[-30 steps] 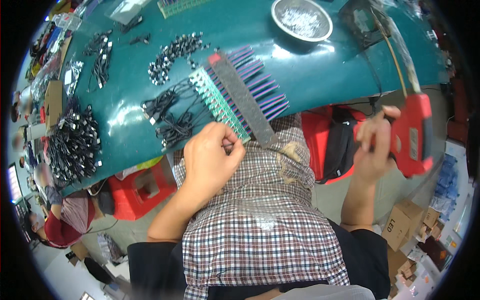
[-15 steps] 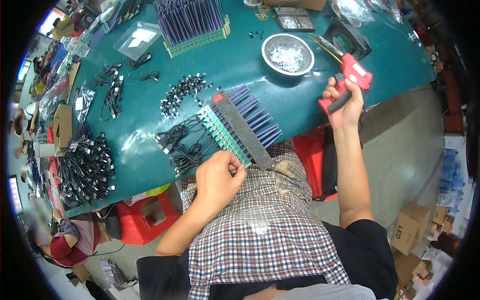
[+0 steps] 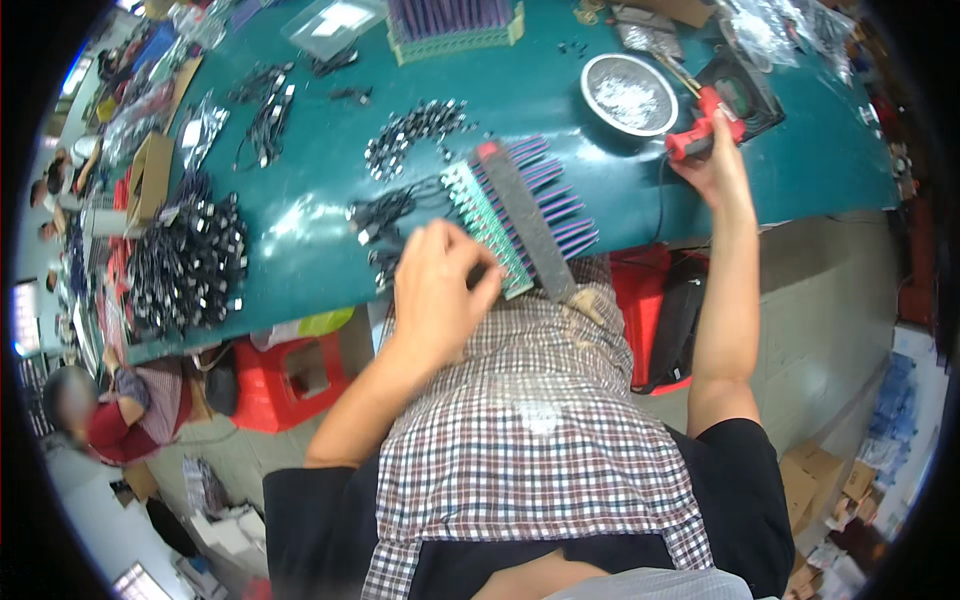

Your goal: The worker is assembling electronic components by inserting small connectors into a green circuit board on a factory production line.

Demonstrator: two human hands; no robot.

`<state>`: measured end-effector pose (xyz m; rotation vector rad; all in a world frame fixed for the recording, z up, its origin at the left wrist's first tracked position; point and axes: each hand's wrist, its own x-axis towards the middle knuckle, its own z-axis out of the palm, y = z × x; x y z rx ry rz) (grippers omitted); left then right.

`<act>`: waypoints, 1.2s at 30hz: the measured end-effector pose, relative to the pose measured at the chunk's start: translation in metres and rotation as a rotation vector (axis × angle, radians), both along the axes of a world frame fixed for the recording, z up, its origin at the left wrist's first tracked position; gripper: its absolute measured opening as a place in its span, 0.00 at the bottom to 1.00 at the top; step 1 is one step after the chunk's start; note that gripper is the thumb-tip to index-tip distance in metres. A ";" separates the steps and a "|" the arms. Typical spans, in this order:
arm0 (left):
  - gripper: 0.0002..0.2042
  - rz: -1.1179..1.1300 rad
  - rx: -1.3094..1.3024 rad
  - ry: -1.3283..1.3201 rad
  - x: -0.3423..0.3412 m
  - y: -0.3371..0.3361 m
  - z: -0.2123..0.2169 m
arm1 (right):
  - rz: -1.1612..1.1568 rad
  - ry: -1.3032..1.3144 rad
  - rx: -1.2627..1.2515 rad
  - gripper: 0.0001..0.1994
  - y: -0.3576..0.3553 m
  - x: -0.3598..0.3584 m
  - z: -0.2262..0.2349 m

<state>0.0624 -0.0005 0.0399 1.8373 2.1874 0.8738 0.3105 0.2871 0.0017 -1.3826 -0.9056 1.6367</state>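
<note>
Steel bowl (image 3: 628, 95) just beside red tool (image 3: 703, 128).

Small-parts assembly workshop, production-floor type. Green-topped workbench (image 3: 560, 90) under both hands, loaded with batch work: racks of purple components (image 3: 520, 215) by the left hand (image 3: 435, 295), heaps of black cable parts (image 3: 185, 265) further left, metal bowl of small hardware (image 3: 628, 95) beside the right hand (image 3: 712, 165). Red plastic stool (image 3: 290, 385) below the bench, cardboard boxes (image 3: 825, 485) on the floor to the right, other workers seated far left.
</note>
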 end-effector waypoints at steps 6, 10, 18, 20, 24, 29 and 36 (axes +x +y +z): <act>0.09 0.162 0.157 0.223 -0.042 0.041 -0.002 | 0.068 -1.142 0.579 0.29 -0.025 0.013 0.023; 0.14 0.190 0.078 0.307 -0.060 0.052 -0.013 | 0.424 -0.908 0.886 0.20 -0.128 -0.065 0.040; 0.20 0.132 -0.162 0.234 -0.063 0.064 -0.011 | 0.620 -0.782 1.152 0.28 -0.165 -0.105 -0.001; 0.19 0.133 -0.107 0.204 -0.065 0.063 -0.004 | 0.571 -0.724 1.138 0.26 -0.163 -0.101 0.003; 0.18 0.010 -0.314 -0.370 -0.083 0.043 0.018 | 0.371 -0.727 1.046 0.25 -0.151 -0.088 0.018; 0.13 -0.078 -0.286 -1.062 -0.101 -0.009 0.027 | 0.483 -0.966 1.096 0.25 -0.122 -0.081 0.016; 0.10 0.395 0.157 -1.151 -0.160 -0.091 0.116 | 0.645 -1.225 1.064 0.20 -0.144 -0.065 0.058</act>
